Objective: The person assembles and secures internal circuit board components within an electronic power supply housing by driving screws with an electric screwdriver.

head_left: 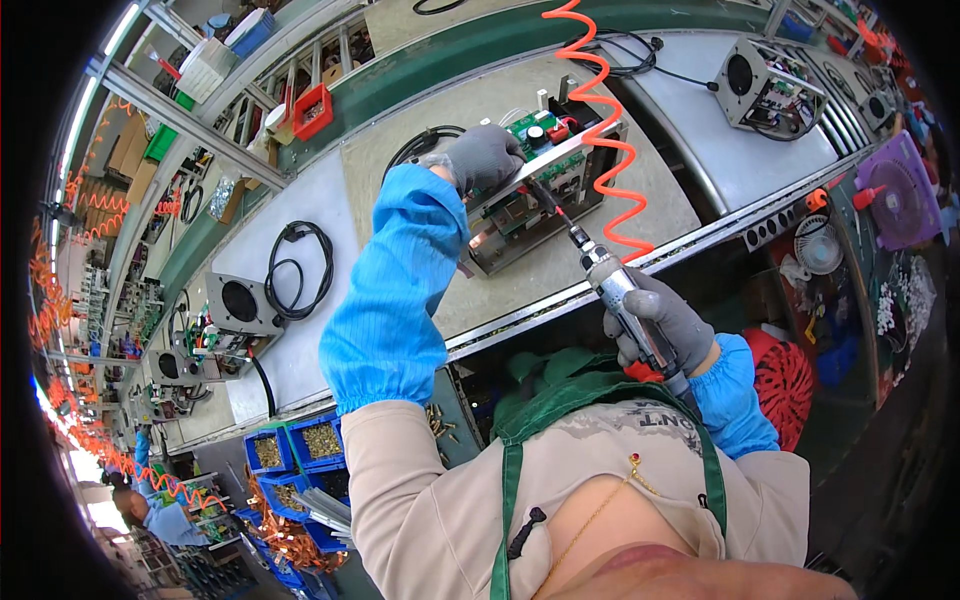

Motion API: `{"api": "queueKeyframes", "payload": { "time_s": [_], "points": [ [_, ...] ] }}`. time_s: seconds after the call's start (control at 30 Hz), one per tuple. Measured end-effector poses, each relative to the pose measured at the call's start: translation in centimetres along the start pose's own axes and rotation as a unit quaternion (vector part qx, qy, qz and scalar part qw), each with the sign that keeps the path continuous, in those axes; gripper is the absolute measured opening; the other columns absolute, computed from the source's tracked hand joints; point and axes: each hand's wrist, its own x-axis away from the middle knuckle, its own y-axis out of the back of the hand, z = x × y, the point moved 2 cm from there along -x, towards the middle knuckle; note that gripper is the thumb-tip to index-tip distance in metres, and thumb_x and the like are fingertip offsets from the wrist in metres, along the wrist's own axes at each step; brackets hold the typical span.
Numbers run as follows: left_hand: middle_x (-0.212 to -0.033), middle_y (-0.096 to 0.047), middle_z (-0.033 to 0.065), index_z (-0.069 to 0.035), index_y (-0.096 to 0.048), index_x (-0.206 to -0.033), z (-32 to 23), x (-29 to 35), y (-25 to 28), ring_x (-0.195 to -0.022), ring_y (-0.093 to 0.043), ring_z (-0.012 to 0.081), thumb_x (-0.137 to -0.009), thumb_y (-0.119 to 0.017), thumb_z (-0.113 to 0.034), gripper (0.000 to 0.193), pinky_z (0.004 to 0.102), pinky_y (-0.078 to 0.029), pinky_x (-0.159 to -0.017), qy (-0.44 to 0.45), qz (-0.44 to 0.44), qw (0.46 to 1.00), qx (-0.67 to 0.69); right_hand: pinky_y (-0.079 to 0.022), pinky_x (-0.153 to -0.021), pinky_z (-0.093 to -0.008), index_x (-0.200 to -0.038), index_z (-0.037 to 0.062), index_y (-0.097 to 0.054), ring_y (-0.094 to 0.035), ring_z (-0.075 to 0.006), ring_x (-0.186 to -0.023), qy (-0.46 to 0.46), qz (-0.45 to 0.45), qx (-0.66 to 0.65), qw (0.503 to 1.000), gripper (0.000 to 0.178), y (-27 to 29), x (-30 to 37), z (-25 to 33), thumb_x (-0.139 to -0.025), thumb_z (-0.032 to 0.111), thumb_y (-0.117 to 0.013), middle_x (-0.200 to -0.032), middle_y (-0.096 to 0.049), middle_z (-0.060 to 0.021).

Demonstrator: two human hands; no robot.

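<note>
A metal-framed electronic unit (545, 215) with green circuit boards stands on the workbench in front of me. My left hand (485, 157), in a grey glove, is closed at the upper left end of its pale panel, with the fingertips partly hidden. In my gloved right hand (670, 318) is a silver power screwdriver (625, 300), gripped round its body. Its bit points up and left, and the tip reaches the near side of the unit. A coiled orange air hose (625, 195) hangs down in front of the unit's right side.
Similar units stand at the left (240, 305) and far right (765, 85). A black cable coil (300, 270) lies on the bench at left. Blue parts bins (320, 440) sit below left, a red bin (312, 112) behind. A purple fan (900, 190) stands right. Another person (165, 515) works far left.
</note>
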Motion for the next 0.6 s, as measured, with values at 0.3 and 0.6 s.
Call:
{"api": "queueKeyframes", "payload": {
  "time_s": [0.3,0.6],
  "points": [
    [-0.086,-0.07,0.0152,-0.008,-0.073,-0.098,0.6,-0.5,0.0,-0.075,-0.066,0.0263,-0.077,-0.064,-0.021,0.026,0.0356,-0.051,-0.073,0.037,-0.002,0.999,0.016,-0.051,-0.048,-0.0264,-0.125,0.0077,-0.046,-0.059,-0.0142,-0.051,0.011,-0.007,0.007,1.0,0.05,-0.2,0.1,-0.5,-0.082,0.032,-0.058,-0.078,-0.057,-0.0081],
    [-0.085,-0.071,0.0113,-0.008,-0.072,-0.103,1.3,0.1,-0.7,-0.072,-0.064,0.0194,-0.081,-0.063,-0.021,0.026,0.0329,-0.05,-0.069,0.023,-0.012,0.997,0.079,-0.052,-0.049,-0.0275,-0.122,0.008,-0.047,-0.058,-0.014,-0.051,0.017,-0.009,0.001,1.0,0.047,-0.3,0.0,-1.0,-0.083,0.032,-0.058,-0.078,-0.057,-0.0076]
  ]
}}
